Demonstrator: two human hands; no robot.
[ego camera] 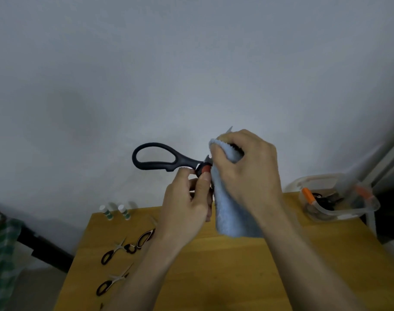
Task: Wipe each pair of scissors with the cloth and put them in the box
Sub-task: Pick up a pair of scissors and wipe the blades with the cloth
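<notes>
My left hand (187,203) grips large black-handled scissors (156,157) near the pivot and holds them up above the table. One handle loop points left. My right hand (245,167) presses a light blue cloth (230,218) around the blades, which are almost fully hidden; only a tip shows above the cloth. The cloth hangs down below my right hand. A clear plastic box (336,198) with orange latches stands at the table's far right and holds dark scissors. Small scissors (114,251) and another pair (111,282) lie on the left of the table.
The wooden table (236,265) stands against a grey wall. Two small white-capped bottles (115,212) stand at its far left edge. A brown-handled pair of scissors (145,239) lies near them. A green checked fabric (0,254) hangs off to the left.
</notes>
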